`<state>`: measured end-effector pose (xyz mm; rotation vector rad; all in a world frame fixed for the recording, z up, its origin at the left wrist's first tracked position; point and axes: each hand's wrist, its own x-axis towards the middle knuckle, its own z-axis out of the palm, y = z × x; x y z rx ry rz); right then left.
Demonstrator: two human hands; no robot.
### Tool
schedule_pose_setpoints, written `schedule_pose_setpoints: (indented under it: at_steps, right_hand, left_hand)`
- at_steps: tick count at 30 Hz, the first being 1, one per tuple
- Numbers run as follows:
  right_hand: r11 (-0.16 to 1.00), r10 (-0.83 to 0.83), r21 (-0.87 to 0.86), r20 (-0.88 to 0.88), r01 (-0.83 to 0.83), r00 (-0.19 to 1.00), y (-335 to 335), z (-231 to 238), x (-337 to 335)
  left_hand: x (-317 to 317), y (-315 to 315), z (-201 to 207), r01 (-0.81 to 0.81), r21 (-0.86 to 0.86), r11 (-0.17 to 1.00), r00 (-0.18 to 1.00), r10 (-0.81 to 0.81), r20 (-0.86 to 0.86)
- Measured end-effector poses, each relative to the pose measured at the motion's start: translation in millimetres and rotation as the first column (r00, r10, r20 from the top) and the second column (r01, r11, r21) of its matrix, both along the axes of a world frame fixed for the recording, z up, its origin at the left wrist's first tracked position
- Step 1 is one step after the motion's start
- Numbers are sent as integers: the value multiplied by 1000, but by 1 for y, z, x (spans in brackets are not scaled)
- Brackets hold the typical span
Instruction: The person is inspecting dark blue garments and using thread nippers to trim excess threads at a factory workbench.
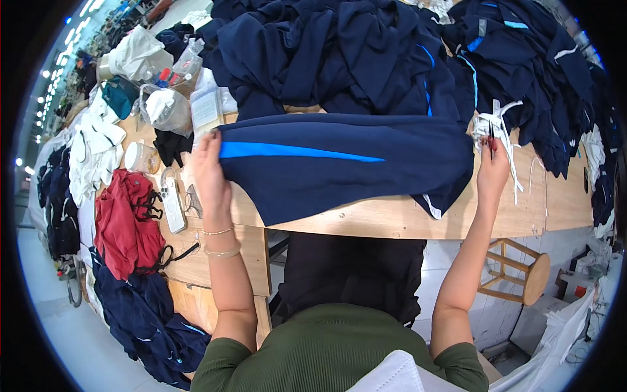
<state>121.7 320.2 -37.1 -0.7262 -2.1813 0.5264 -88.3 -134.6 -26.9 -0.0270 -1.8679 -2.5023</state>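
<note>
A navy garment piece [339, 176] with a bright blue wedge-shaped stripe lies spread flat across the near part of the wooden table. It looks like a sleeve or a trouser leg; a small white strip shows at its lower right corner. My left hand [212, 171] pinches its left end, fingers closed on the cloth. Off its right end, my right hand [494, 163] is closed on a slim dark pointed tool [491, 139], which looks like thread snips. Beside those fingers sits a tangle of white tape strips [513, 157], some hanging down over the table.
Big heaps of navy garments [281, 59] cover the far side. At left are a red bag [130, 222], a white phone [172, 204], a plastic jar [140, 157] and white cloth [95, 147]. A wooden stool [537, 277] stands below the table at right.
</note>
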Motion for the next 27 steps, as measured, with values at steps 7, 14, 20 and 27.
schedule_pose_setpoints:
  at_steps: [7,14,20,27]
  right_hand:
    - [410,621,-589,-379,-696,686,-154,72,-55]
    - [314,606,-644,-430,-698,669,-165,70,-77]
    - [676,578,-326,-322,-661,750,-166,74,-60]
    - [697,531,-341,-346,-631,774,-150,68,-66]
  left_hand:
    - [48,106,42,455,184,871,882,-469,45]
    - [60,139,52,644,118,756,753,-654,72]
    - [71,147,59,540,341,770,743,-626,237]
    - [75,153,54,664,54,746,748,-662,-47]
